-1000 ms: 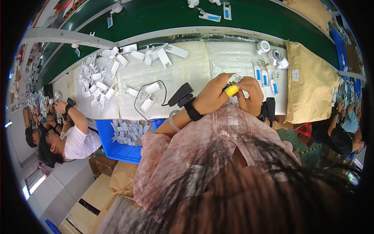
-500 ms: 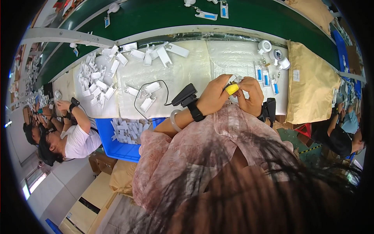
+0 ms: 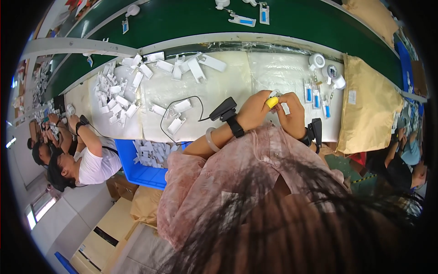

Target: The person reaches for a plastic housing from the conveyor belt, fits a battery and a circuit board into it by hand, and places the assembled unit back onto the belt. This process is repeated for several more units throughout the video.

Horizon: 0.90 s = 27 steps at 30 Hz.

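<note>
My left hand [image 3: 252, 110] and my right hand [image 3: 293, 118] meet over the near edge of the table, in front of my chest. Between their closed fingers is a small white plastic part [image 3: 285, 108], mostly covered by the fingers. A yellow cover [image 3: 272, 102] wraps my left thumb, which presses toward the right fingertips. Just right of my hands lie several flat white holders with blue strips [image 3: 309, 95]. Round white heads [image 3: 316, 61] rest behind them. To the left, a few white plastic housings [image 3: 183, 106] lie beside a black cable [image 3: 199, 101].
A pile of white housings [image 3: 119, 102] covers the table's left part. A green conveyor belt [image 3: 182, 23] runs along the far side. Brown paper [image 3: 367, 109] lies at the right. A blue bin [image 3: 137, 176] with white parts stands left of me, near a co-worker [image 3: 98, 166].
My fingers have shifted around the white part, and my right fingers sit closer to the yellow-covered thumb. The whole view has moved slightly.
</note>
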### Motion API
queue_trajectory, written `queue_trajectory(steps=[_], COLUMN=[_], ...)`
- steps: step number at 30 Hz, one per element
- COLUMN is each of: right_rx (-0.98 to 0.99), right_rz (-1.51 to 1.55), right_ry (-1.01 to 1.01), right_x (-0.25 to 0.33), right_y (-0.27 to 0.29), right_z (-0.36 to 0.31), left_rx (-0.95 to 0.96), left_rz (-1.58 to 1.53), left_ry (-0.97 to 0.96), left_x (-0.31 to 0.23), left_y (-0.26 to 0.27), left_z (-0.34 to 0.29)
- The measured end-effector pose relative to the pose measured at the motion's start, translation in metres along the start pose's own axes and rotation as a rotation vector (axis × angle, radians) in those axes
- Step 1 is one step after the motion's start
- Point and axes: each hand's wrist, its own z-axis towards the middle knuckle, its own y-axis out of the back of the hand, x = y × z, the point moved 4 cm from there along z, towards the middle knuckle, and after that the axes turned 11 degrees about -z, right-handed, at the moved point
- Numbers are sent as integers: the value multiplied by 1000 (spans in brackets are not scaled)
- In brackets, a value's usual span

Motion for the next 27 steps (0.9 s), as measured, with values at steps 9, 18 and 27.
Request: queue_trajectory(steps=[9,18,27], right_rx=[178,334,412], right_rz=[-162,-166,-72], right_ry=[15,80,215], right_x=[-21,-43,-88], right_y=[-18,-52,-104], right_z=[15,44,146], left_rx=[-112,-766,-706], left_rz=[-347,594,821], left_ry=[312,-65,-195], left_x=[33,87,74], left_y=[81,263,242], left_z=[63,137,145])
